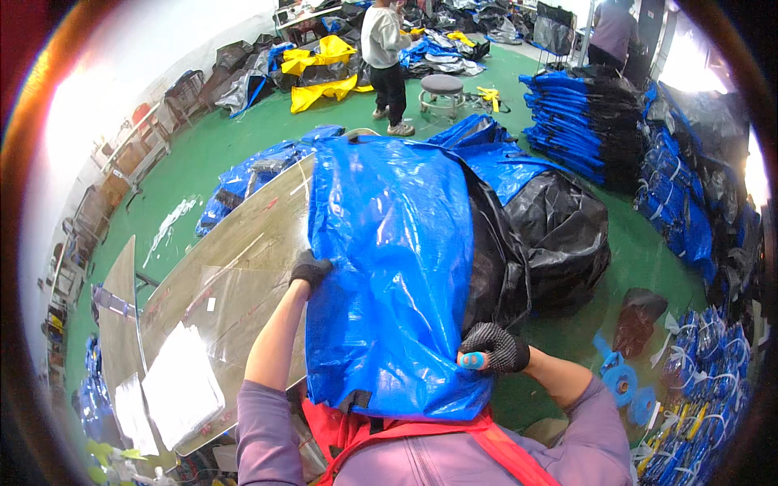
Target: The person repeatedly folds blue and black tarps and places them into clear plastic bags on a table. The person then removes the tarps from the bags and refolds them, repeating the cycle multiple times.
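Note:
A shiny blue and black tarpaulin bag (389, 243) lies spread over the table's right side, its near edge against my body. On the bag's left edge, my left hand (310, 269) in a dark glove is closed with the fingertips hidden. My right hand (496, 350), in a dotted black glove, pinches the lower right edge. Its thumb pokes out with a blue wrap (472, 360) round it. The bag's black side (490, 259) hangs in folds to the right, next to a bulky black bundle (559, 235).
A grey worktable (251, 235) bears white paper sheets (182, 381) at left. Folded blue and black stacks (563, 121) stand at far right. Blue tape rolls (622, 382) and tied bundles (697, 397) sit at lower right. One person (385, 49) stands beyond, near a round stool (442, 85).

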Demonstrator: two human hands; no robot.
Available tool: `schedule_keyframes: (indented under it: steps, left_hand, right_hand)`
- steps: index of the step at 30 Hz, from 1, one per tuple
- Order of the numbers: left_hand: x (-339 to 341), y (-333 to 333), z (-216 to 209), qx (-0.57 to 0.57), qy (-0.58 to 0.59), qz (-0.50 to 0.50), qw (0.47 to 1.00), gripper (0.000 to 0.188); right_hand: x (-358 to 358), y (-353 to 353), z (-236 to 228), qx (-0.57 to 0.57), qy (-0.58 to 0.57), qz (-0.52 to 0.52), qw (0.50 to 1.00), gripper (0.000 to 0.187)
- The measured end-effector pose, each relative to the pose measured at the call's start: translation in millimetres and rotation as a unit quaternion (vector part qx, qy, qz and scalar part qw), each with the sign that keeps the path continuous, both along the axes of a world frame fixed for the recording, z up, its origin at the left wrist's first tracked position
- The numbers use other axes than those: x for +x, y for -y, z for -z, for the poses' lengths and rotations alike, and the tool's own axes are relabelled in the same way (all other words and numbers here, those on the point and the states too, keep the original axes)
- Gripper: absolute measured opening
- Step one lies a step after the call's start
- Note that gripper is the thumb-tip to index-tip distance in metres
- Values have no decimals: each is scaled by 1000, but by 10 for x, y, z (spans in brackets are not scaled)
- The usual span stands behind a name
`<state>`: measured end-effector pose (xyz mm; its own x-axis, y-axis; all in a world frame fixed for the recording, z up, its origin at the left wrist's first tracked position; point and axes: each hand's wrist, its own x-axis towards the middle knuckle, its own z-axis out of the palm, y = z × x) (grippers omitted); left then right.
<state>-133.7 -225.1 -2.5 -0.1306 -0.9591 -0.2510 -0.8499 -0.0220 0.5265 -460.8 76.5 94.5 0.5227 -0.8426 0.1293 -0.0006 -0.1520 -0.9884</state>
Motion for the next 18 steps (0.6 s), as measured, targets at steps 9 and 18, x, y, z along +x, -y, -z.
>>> schedule_keyframes:
  steps: [9,18]
  left_hand:
    - [2108,-655,-962,-264,-249,-68,929,57]
    - [3652,-2125,-140,-202,161,-345,902,62]
  right_hand:
    - [-514,1229,266,-123,-522,558,633,73]
    - [-653,2510,711,-136,-469,358,796,41]
